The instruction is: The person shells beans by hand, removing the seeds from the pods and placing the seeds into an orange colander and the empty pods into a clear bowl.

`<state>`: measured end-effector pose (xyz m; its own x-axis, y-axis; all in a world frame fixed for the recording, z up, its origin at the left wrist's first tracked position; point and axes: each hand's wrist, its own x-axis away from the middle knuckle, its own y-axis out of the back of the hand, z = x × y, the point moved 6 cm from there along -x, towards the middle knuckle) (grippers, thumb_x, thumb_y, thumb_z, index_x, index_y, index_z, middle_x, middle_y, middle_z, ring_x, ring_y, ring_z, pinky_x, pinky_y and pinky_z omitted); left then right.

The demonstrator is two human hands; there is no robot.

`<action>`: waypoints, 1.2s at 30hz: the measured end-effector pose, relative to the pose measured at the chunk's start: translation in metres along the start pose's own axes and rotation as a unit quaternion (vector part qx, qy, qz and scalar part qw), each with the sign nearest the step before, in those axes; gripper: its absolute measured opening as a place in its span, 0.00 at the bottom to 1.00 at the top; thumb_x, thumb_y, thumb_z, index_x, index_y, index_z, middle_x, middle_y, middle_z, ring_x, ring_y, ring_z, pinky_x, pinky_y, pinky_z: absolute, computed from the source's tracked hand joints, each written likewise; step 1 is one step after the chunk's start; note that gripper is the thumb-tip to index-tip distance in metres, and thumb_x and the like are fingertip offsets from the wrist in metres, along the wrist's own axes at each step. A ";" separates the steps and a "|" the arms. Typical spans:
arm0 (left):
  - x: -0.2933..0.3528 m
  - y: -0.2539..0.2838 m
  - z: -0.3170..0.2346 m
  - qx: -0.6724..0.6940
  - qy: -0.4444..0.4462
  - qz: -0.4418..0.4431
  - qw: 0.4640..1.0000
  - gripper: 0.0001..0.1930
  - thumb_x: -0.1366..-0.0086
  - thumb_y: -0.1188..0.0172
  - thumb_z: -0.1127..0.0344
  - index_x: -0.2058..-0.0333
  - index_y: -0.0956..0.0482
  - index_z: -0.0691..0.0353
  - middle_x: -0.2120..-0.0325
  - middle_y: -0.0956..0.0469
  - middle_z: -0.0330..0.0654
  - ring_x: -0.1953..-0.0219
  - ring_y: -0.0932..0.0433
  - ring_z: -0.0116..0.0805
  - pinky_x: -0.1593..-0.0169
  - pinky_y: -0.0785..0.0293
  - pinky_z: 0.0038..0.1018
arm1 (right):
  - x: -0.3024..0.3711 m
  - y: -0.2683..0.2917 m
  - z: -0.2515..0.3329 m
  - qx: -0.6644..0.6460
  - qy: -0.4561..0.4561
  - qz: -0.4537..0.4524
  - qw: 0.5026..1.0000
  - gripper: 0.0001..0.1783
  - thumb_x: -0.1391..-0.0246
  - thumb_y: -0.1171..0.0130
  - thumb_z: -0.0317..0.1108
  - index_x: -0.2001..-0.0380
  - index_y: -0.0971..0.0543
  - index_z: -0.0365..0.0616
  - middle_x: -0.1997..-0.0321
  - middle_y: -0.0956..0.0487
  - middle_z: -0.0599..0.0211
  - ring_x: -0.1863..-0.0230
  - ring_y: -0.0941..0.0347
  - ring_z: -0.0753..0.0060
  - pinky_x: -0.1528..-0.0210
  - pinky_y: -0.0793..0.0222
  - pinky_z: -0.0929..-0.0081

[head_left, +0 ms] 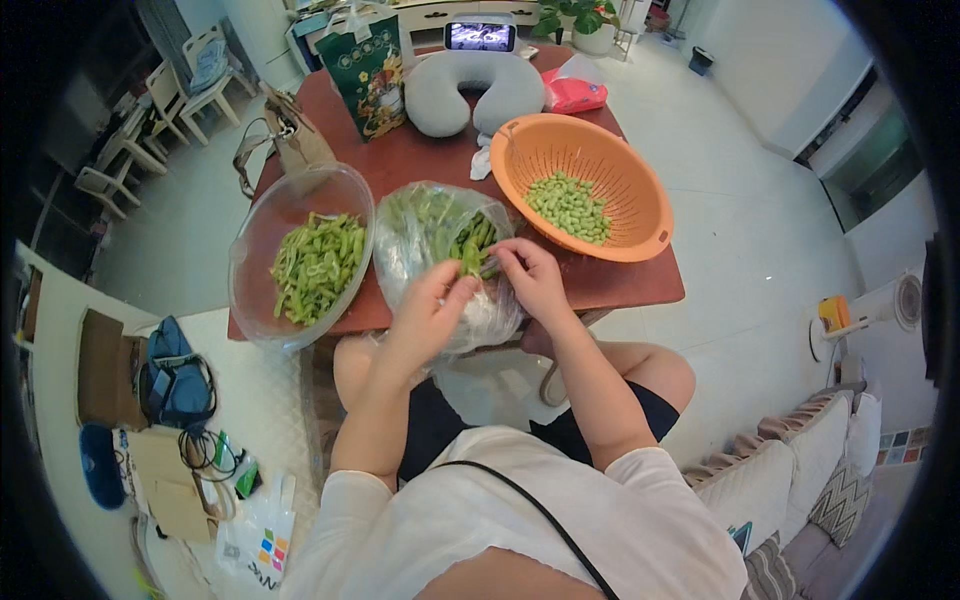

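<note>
The left hand [432,308] had its grip pinched on a fat green bean pod [470,261] pointing away above the see-through plastic bag [405,265], with the right hand [537,279] nearer the round orange plastic basket [632,170], its own hold I cannot tell.

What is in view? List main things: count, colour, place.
Pods: many, green, bowl and bag
Plastic bag: one, clear, mid-table
Bowl: one, clear, table's left
Colander: one, orange, table's right
Beans: many, green, in colander
Table: one, brown, centre
Pillow: one, grey, table's far side
Phone: one, colour unclear, behind pillow
Gift bag: one, green, left of pillow
Packet: one, pink, right of pillow
Handbag: one, tan, table's left
Plant: one, green, beyond table
Backpack: one, blue, lower left
Chairs: several, white, upper left
Sofa: one, white, lower right
Left hand: one, bare, at pods
Right hand: one, bare, at pods
</note>
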<state>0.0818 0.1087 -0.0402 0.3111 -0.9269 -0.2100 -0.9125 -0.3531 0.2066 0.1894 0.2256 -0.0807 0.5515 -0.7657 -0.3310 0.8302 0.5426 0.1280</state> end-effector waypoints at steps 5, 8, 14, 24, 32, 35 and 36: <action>0.013 0.059 -0.058 -0.170 -0.089 -0.119 0.974 0.05 0.39 0.49 0.71 0.70 0.27 0.68 0.75 0.28 0.37 0.70 0.31 0.25 0.65 0.34 0.22 | -0.003 -0.002 -0.007 -0.008 0.005 -0.001 1.000 0.08 0.46 0.48 0.31 0.67 0.23 0.38 0.75 0.24 0.70 0.73 0.31 0.81 0.69 0.35 0.82; 0.017 0.094 -0.065 -0.320 -0.106 -0.189 0.922 0.09 0.43 0.44 0.66 0.70 0.27 0.66 0.73 0.27 0.45 0.70 0.28 0.42 0.66 0.32 0.31 | -0.007 -0.002 -0.010 -0.011 -0.008 -0.004 1.000 0.08 0.46 0.48 0.31 0.67 0.23 0.38 0.75 0.24 0.71 0.73 0.32 0.82 0.69 0.36 0.83; 0.019 0.137 -0.053 -0.527 -0.057 -0.272 0.803 0.13 0.44 0.44 0.58 0.72 0.25 0.64 0.72 0.25 0.47 0.66 0.28 0.47 0.62 0.33 0.40 | -0.011 -0.003 -0.011 -0.059 -0.009 -0.002 0.998 0.09 0.46 0.48 0.31 0.68 0.24 0.35 0.75 0.26 0.72 0.72 0.33 0.83 0.67 0.36 0.83; 0.027 0.153 -0.085 -0.410 -0.096 -0.335 0.843 0.18 0.41 0.47 0.53 0.69 0.24 0.66 0.69 0.24 0.46 0.64 0.27 0.44 0.59 0.32 0.35 | -0.003 0.000 -0.009 -0.056 -0.031 0.004 0.998 0.10 0.45 0.49 0.32 0.67 0.24 0.36 0.73 0.25 0.72 0.70 0.33 0.82 0.66 0.36 0.83; 0.072 0.040 -0.224 0.414 -0.450 0.284 0.738 0.16 0.36 0.54 0.54 0.77 0.22 0.52 0.70 0.22 0.39 0.65 0.30 0.31 0.57 0.42 0.33 | -0.006 0.006 0.020 0.093 0.096 -0.028 0.991 0.06 0.50 0.47 0.26 0.68 0.24 0.38 0.71 0.25 0.65 0.68 0.30 0.70 0.63 0.34 0.77; 0.098 0.041 -0.251 0.432 -0.467 0.305 0.709 0.15 0.37 0.54 0.57 0.77 0.22 0.55 0.71 0.22 0.41 0.67 0.28 0.32 0.60 0.39 0.31 | -0.008 -0.047 0.066 0.278 0.260 0.076 0.922 0.11 0.61 0.48 0.20 0.71 0.23 0.41 0.61 0.26 0.63 0.56 0.34 0.55 0.55 0.36 0.64; 0.091 0.038 -0.247 0.461 -0.474 0.322 0.678 0.15 0.37 0.54 0.58 0.77 0.23 0.56 0.72 0.22 0.41 0.67 0.28 0.32 0.61 0.38 0.31 | -0.017 -0.035 0.060 0.298 0.247 0.068 0.919 0.11 0.61 0.48 0.20 0.71 0.23 0.41 0.61 0.26 0.63 0.56 0.34 0.55 0.55 0.36 0.64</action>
<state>0.1406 -0.0204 0.1846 -0.1424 -0.1983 -0.9697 -0.6922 0.7203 -0.0456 0.1557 0.1984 -0.0240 0.6711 -0.3743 -0.6400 0.7350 0.2228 0.6404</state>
